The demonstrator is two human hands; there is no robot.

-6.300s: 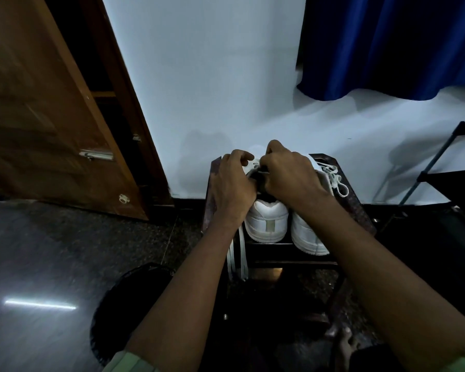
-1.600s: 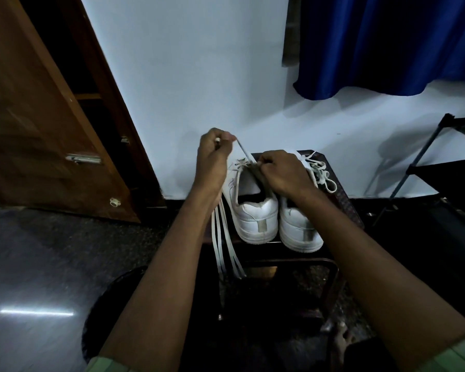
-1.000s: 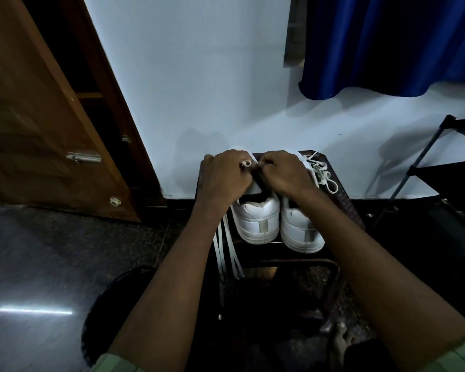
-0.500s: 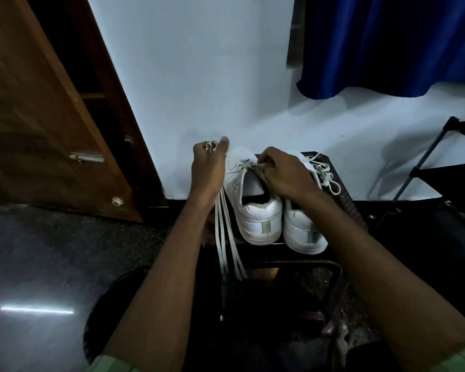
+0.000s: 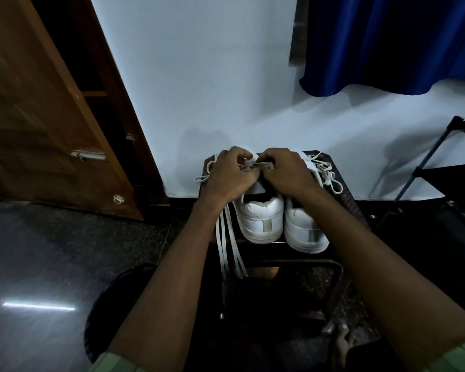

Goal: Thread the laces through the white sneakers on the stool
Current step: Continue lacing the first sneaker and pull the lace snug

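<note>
Both hands are bunched together right over the laced part of the left-side sneaker (image 5: 261, 216), knuckles almost touching. The left hand (image 5: 230, 174) has its fingers curled in, pinching the white lace (image 5: 255, 165) where it crosses the shoe, and the right hand (image 5: 286, 171) is curled onto the same bit of lace from the other side, so each has a grip on it. Long loose ends of that lace (image 5: 227, 245) hang down from under the left wrist, past the front edge of the stool (image 5: 341, 194), and a small loop of it pokes out to the left of the left hand. The second sneaker (image 5: 304, 232) sits just beside the first, heels toward the camera, touching or nearly so, and its lace (image 5: 326, 174) is already threaded and lies in a loose tangle over the top. Both shoes are on the dark stool, which is pushed up against the white wall (image 5: 212, 76). A wooden door (image 5: 38, 116) stands to the left, a blue curtain (image 5: 387, 41) hangs upper right, and there's a black rack (image 5: 446, 167) at the right edge.
</note>
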